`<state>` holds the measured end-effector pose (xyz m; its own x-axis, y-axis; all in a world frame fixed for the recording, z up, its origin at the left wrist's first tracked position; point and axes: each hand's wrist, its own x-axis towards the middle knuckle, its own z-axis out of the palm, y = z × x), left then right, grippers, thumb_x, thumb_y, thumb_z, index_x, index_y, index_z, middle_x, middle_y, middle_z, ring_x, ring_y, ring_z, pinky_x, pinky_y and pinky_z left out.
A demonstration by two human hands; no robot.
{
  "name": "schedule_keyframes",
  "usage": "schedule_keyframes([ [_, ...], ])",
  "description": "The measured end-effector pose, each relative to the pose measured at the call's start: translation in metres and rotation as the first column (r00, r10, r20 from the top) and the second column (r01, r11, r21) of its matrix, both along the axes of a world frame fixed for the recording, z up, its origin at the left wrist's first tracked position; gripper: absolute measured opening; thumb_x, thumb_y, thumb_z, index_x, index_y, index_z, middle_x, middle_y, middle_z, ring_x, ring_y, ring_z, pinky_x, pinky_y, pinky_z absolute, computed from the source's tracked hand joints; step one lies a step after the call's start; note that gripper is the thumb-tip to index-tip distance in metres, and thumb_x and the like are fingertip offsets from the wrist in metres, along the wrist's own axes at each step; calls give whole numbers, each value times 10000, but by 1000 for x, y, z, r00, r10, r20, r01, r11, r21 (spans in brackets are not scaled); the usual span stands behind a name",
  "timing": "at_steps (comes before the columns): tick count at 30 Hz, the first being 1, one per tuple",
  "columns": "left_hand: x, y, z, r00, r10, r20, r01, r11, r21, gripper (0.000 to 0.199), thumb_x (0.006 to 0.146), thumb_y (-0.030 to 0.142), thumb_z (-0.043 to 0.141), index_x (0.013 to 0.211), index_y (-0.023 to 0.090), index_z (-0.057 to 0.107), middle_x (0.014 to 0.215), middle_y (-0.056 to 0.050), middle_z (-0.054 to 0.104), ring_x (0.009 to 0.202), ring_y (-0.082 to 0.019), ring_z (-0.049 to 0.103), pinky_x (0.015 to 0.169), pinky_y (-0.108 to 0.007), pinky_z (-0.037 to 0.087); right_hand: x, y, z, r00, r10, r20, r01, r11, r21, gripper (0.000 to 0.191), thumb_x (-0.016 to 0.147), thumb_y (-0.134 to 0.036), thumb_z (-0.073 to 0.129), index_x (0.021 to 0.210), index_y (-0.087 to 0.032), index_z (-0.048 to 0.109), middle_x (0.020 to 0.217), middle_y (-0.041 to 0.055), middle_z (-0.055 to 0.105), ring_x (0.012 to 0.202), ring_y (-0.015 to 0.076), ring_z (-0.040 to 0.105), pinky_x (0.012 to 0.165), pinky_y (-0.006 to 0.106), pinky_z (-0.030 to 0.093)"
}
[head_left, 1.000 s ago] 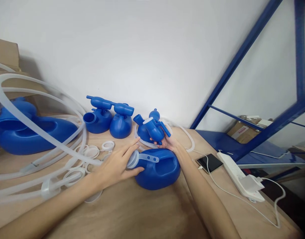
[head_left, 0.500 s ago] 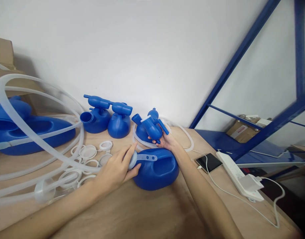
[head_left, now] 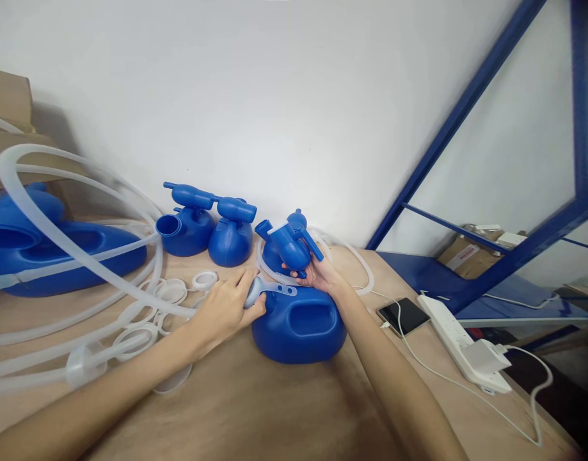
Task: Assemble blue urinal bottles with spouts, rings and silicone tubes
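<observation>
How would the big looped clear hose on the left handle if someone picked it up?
The hose would probably flex yet spring back, since its wide loop stands up off the table without collapsing. It looks hollow and translucent, so likely light for its length. It may snag, as it crosses other tubing and the white rings.

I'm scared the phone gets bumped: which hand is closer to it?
The right. The right hand, holding a small blue part, is left of the phone and farther back; the left hand is farther left, gripping the pale cap.
</observation>
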<state>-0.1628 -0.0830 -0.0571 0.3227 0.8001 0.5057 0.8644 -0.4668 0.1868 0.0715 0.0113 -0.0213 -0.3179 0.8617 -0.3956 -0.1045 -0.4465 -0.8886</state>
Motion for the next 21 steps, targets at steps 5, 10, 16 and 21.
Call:
schedule_keyframes([
  [5, 2, -3, 8, 996, 64, -55, -67, 997, -41, 350, 970, 432, 510, 1162, 172, 645, 1152, -151, 757, 832, -320, 760, 681, -383, 554, -4, -4, 1, 1000, 11, 22, -12, 998, 56, 652, 1057, -667, 270, 1222, -176, 666, 897, 101, 758, 523, 130, 547, 474, 230, 526],
  [10, 6, -5, 17, 982, 115, -152, -130, 988, -90, 384, 1019, 463, 450, 1152, 157, 640, 1069, -169, 766, 821, -351, 760, 645, -383, 528, -9, -4, -4, 991, -2, 137, -14, 993, 115, 554, 984, -664, 533, 1216, -175, 648, 724, 32, 686, 507, 142, 580, 483, 254, 544],
  [16, 1, -9, 33, 974, 98, -203, -132, 977, -165, 549, 1055, 586, 371, 1239, 122, 601, 1046, -182, 756, 878, -373, 750, 684, -418, 533, -9, -2, -10, 979, -83, 187, 62, 991, 115, 542, 913, -699, 627, 1056, -178, 670, 640, 29, 660, 497, 155, 599, 423, 238, 526],
  [21, -1, -14, 53, 977, -33, -209, 13, 995, -99, 551, 1066, 607, 356, 1320, 182, 595, 1241, -141, 711, 1099, -352, 697, 808, -440, 546, -13, -5, -12, 980, -113, 164, 92, 988, 127, 499, 941, -691, 589, 951, -195, 653, 599, 16, 635, 443, 138, 556, 380, 226, 478],
])
